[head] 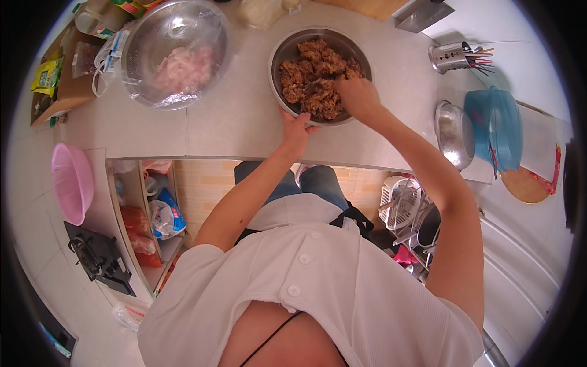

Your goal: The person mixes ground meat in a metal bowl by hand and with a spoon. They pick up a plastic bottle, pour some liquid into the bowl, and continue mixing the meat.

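Observation:
A round stainless steel bowl (278,98) stands on the countertop, holding brown, wet-looking minced filling (321,69). My left hand (296,130) grips the bowl's near rim, the thumb on the edge and the other fingers against the outer wall. Over the right side of the bowl, my right hand (360,97) is closed in a fist, its fingers close to the filling. A blurred, shiny utensil (314,87) runs from that fist into the mixture; its kind cannot be made out, and its handle is hidden in the hand.
Left of the bowl, a metal colander (133,57) under clear plastic film holds pale pink pieces (185,69). A cardboard box (75,94), pink basin (72,183) and gas burner (87,259) lie further left. At right are a utensil holder (445,57), metal basin (454,135) and blue plastic container (493,128).

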Demonstrator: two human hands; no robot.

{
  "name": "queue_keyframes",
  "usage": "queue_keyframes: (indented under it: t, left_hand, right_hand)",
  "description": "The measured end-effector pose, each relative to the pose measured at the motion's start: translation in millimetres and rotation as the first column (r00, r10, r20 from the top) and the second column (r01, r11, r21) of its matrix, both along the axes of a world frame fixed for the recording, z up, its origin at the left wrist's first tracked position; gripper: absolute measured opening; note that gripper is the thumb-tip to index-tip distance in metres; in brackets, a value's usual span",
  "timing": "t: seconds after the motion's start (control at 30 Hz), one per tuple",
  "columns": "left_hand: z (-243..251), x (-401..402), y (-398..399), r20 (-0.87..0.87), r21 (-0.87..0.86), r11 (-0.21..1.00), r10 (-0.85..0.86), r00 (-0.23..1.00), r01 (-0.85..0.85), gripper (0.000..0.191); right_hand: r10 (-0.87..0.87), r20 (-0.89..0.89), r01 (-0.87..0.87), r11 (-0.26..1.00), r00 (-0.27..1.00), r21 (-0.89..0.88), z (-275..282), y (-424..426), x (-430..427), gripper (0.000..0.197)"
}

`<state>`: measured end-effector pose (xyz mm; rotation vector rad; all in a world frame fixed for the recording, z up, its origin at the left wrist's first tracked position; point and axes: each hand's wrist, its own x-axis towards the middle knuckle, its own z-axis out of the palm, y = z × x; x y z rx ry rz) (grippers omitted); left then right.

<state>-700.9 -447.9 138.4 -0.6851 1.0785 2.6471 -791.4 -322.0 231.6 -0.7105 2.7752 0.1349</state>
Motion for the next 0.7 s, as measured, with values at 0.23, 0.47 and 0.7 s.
queue_keyframes:
  t: [0.23,0.47,0.7]
  left_hand:
    - [12.8,-9.0,-39.2,0.081,-0.169,0.971,-0.160,0.984,0.171,0.061]
    - [4.7,-34.0,-49.9,0.184,-0.336,0.889,-0.262,0.947,0.311,0.051]
    - [-3.4,-25.3,-49.9,0.217,-0.314,0.912,-0.202,0.955,0.264,0.045]
  right_hand:
    - [-0.022,-0.190,0.030,0.999,0.982,0.040,41.1,30.6,-4.6,0.006]
    - [-0.067,-0.119,0.080,0.990,0.991,0.112,-37.3,44.8,20.8,0.016]
    - [-0.044,-0.090,0.047,0.999,0.995,0.022,-22.4,41.9,33.7,0.028]
